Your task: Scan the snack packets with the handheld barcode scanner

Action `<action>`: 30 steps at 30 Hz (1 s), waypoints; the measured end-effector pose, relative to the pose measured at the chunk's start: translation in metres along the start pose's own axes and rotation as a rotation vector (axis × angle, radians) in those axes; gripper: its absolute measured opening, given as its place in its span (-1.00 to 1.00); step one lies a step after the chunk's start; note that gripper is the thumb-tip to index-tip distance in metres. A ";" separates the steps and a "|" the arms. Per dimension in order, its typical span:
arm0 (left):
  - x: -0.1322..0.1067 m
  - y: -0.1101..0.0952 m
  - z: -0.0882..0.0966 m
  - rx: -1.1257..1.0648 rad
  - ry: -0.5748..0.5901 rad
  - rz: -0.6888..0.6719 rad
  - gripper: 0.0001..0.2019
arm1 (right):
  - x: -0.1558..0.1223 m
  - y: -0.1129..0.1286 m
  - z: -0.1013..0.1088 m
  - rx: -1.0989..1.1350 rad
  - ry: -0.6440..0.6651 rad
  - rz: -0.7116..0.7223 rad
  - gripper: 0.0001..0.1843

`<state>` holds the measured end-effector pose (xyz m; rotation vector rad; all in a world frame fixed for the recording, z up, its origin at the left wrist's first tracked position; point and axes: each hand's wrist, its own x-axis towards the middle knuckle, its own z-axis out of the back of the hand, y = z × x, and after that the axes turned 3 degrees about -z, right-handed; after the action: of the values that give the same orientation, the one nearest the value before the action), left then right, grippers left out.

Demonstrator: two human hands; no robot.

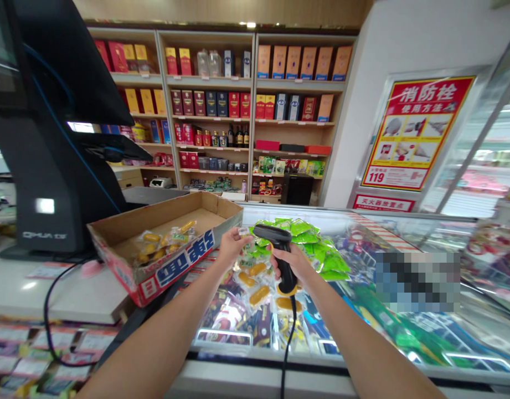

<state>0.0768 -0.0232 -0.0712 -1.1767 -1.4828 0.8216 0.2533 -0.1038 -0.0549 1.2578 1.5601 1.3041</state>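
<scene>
My right hand (291, 260) is wrapped round the grip of a black barcode scanner (286, 271) with yellow trim, its head pointing left. Just left of the scanner, my left hand (233, 244) pinches a small clear-wrapped packet (245, 239) with a green and white label. Below both hands, several clear-wrapped yellow snacks (259, 296) lie on the glass freezer top. Bright green packets (327, 257) are heaped behind and right of the scanner. An open cardboard box (155, 280) to the left holds more wrapped yellow snacks (165, 243).
A black checkout terminal (67, 183) stands on the white counter (67, 296) at left. The scanner's cable (288, 343) runs down over the freezer's front edge (321, 360). Behind are shelves (211, 80) of boxed goods; a red and yellow sign (416, 133) hangs at right.
</scene>
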 end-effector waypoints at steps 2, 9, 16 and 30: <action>0.001 -0.002 0.001 0.028 -0.012 -0.041 -0.59 | 0.000 0.000 0.000 -0.006 0.005 0.001 -0.54; 0.006 0.007 0.008 0.243 -0.050 -0.155 -0.62 | 0.001 -0.002 0.000 -0.035 0.018 -0.006 -0.59; 0.002 0.003 0.007 0.457 -0.083 -0.226 -0.76 | 0.002 -0.005 0.000 -0.063 0.047 -0.028 -0.62; 0.002 -0.003 0.010 0.530 -0.123 -0.284 -0.81 | 0.002 -0.005 -0.010 -0.029 0.033 -0.065 -0.59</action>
<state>0.0667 -0.0211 -0.0703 -0.5181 -1.3714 1.0187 0.2426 -0.1048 -0.0578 1.1639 1.5865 1.3071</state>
